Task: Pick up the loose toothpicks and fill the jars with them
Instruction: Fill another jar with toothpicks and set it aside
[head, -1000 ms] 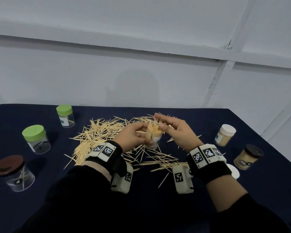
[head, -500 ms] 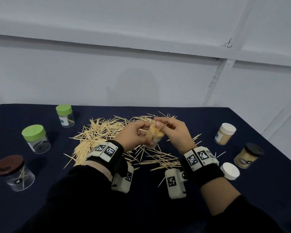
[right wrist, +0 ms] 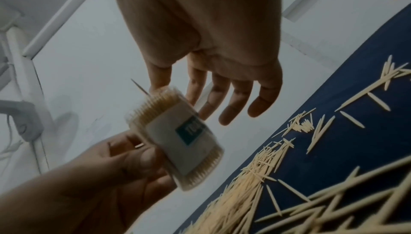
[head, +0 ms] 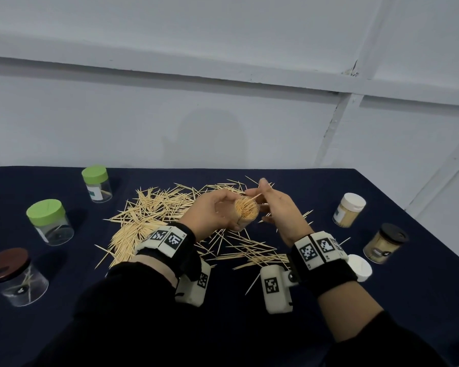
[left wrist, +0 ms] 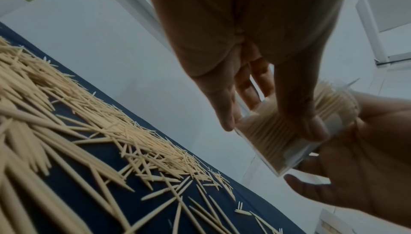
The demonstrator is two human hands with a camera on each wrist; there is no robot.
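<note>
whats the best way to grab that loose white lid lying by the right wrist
Take the white lid by its side wall, coming straight down from above with the right hand's fingers spread across it. It is a short round cap lying flat on the dark table, so opposite points of the rim are the only graspable faces.

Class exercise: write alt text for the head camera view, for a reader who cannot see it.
A person's left hand holds an open jar packed with toothpicks while the right hand pinches one toothpick at its mouth, above loose toothpicks on a dark blue table.
</note>
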